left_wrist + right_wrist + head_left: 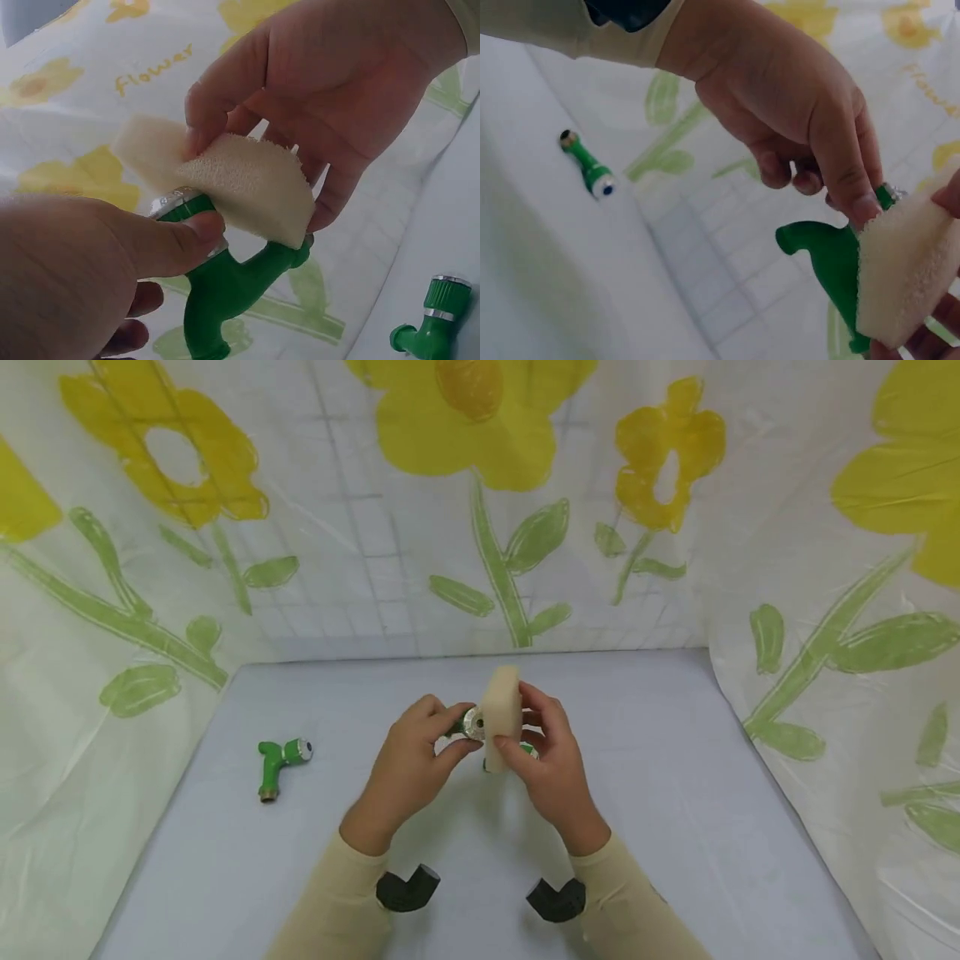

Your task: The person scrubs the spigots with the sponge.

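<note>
My left hand (416,752) pinches a green water tap (225,292) by its silver-ringed knob, thumb on one side. The tap hangs below the fingers, its body partly covered by the sponge in the right wrist view. My right hand (551,756) grips a thick cream sponge (502,710) between thumb and fingers. In the left wrist view the sponge lies right against the tap, over its side branch. Both hands are held up above the table, close together.
A green tap (277,767) with a silver-capped knob lies on the pale table (675,827) to the left. Another green tap (436,319) shows at the lower right in the left wrist view. A flower-printed white sheet (360,527) surrounds the table's back and sides.
</note>
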Available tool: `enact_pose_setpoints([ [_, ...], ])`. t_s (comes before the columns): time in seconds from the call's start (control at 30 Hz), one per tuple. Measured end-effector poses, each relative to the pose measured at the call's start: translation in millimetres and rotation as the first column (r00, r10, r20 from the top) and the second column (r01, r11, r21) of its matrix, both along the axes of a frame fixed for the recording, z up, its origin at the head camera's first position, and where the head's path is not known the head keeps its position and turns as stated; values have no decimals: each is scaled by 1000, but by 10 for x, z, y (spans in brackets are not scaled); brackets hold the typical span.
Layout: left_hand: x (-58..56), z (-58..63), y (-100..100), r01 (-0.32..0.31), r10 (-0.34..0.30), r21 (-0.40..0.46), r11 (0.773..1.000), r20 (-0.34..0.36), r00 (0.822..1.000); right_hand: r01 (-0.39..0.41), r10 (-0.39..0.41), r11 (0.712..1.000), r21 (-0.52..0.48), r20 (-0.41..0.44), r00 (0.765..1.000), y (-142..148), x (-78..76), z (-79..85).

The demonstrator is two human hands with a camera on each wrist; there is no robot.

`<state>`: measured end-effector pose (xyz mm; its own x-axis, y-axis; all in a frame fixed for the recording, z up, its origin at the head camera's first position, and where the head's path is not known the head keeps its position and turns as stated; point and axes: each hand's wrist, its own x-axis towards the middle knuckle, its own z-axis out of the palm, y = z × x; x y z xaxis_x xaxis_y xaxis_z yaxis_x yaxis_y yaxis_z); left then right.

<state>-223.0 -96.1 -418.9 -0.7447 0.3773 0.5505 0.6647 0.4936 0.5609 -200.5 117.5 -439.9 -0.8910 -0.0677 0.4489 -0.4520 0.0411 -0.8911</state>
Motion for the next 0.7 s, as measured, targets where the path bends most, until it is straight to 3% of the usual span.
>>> enact_pose_setpoints([
  [0.13, -17, 10, -41, -13, 14, 11, 1000, -70, 997, -14, 14, 1000, 0, 14, 1000, -24, 9, 6],
  [0.27, -31, -15, -80, -20, 29, 149, 989, -56, 998, -62, 60, 997, 54, 43, 997, -65, 33, -4],
  [0.37, -26, -42, -69, -47, 58, 252, 967, -38, 998, -104, 98, 992, 78, 74, 992, -80, 40, -13],
  [0.5, -16, -59, 12, 18, -30, 334, 942, 32, 999, -72, 73, 997, -11, 98, 992, -48, 34, 6],
  [0.6, 0, -56, 69, 79, -126, 371, 925, 104, 987, -42, 51, 996, -81, 114, 992, 4, 30, 36],
  [0.7, 11, -45, 77, 89, -162, 394, 915, 157, 974, -67, 80, 993, -100, 131, 988, 40, 25, 61],
])
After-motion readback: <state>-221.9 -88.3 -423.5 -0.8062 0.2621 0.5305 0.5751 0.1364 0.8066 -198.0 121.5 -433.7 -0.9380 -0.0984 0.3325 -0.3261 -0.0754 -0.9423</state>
